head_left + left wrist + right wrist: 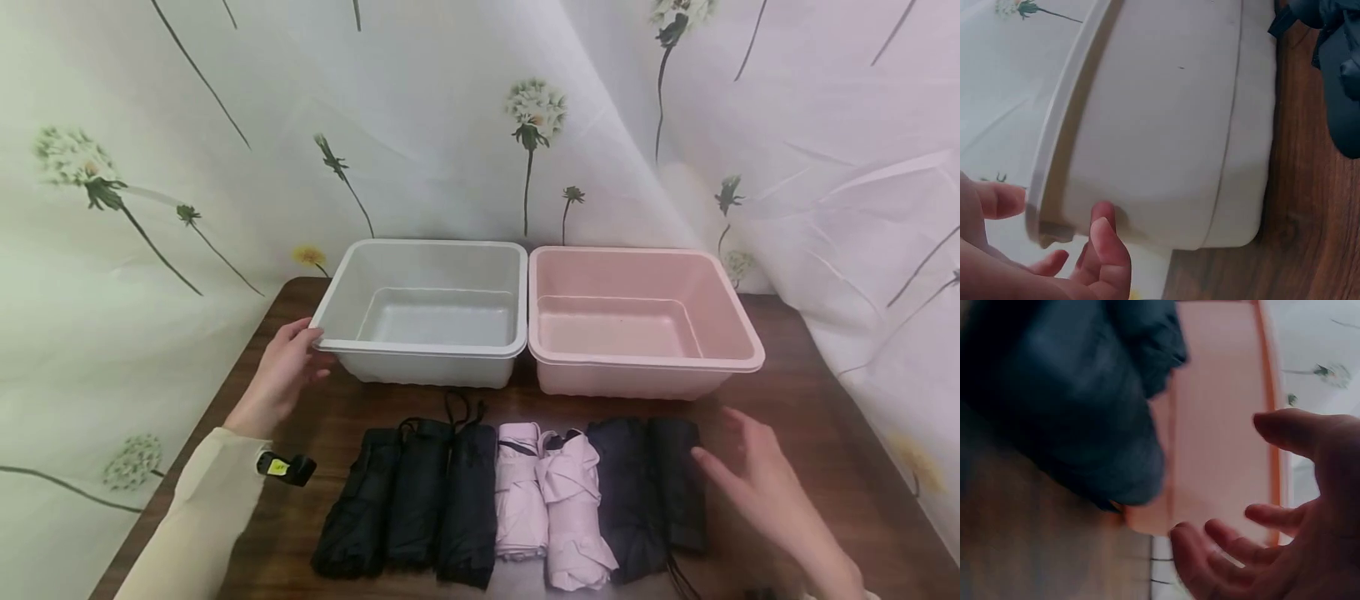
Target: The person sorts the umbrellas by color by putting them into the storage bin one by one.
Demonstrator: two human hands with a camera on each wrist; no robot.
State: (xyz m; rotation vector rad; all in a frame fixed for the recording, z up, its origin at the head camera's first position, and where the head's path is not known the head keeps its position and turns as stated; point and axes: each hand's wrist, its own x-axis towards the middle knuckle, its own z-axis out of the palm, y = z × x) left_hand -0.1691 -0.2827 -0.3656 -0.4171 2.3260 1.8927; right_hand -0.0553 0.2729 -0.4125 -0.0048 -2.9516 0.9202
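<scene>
Umbrellas (521,508) lie foremost; left fingers (1110,247) grip white tub (420,367); wrist label (278,467) illegible.

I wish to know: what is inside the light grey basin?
In the head view, only the bare floor and inner walls of the light grey basin show. Its near rim hides the front wall's inner face, and perhaps a strip of floor there.

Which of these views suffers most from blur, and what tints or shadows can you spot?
Right wrist view: blurriest, with the dark bundle and tabletop smeared; left wrist view: clearer, a shadow band under the white tub's rim; head view: flowered backdrop tinted greenish left, pinkish right.
</scene>
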